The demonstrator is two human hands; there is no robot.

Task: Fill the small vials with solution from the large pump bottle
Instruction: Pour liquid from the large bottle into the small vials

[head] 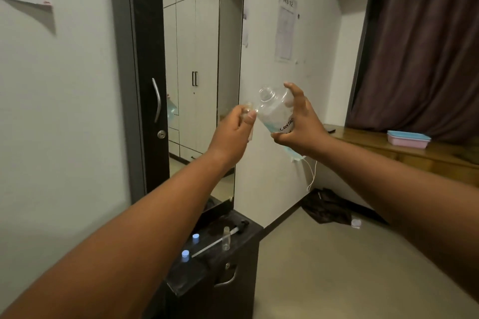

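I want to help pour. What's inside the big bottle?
A little blue liquid sits in the low end of the tilted big bottle; its open neck looks empty. The right hand covers part.

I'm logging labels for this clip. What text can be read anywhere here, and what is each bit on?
"WS 12": heads the wall sheet; the print below it is too small to read.
"CONTAC": handwritten on the bottle in the right hand; the rest is hidden by the hand.
Paper by the mirror: too blurred to read.
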